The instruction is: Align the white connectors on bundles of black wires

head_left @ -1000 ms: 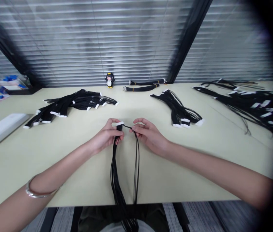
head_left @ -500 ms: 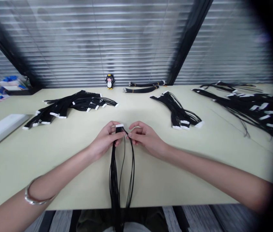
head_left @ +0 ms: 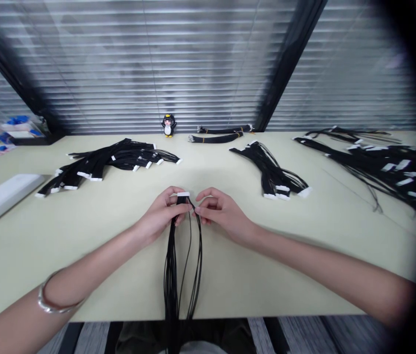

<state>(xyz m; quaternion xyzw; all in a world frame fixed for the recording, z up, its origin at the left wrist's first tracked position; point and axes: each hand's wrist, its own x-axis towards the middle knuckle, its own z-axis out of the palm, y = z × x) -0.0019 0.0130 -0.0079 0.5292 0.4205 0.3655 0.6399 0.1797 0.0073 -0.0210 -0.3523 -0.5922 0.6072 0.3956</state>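
Note:
Between my hands is a black wire harness (head_left: 171, 275) with a white connector (head_left: 183, 194) at its upper end. My left hand (head_left: 167, 210) pinches the wires just below that connector, thumb across the front. A few strands split off to the right, and my right hand (head_left: 220, 212) has them between thumb and fingertips, close beside the connector. The long wires hang down over the table's front edge, and their lower ends are out of sight. One single strand runs loose between the two bunches.
Harnesses with white connectors lie in a left pile (head_left: 108, 160), a right-centre pile (head_left: 272, 169) and a far-right pile (head_left: 385, 162). Tied wire bundles (head_left: 217, 138) and a penguin figurine (head_left: 168, 126) sit at the back. A white case (head_left: 7, 199) lies at left on the table (head_left: 119, 275).
The separated strands in my right hand have shifted slightly left, toward the main bunch. The hanging wires sway a little left. Both hands keep their grip.

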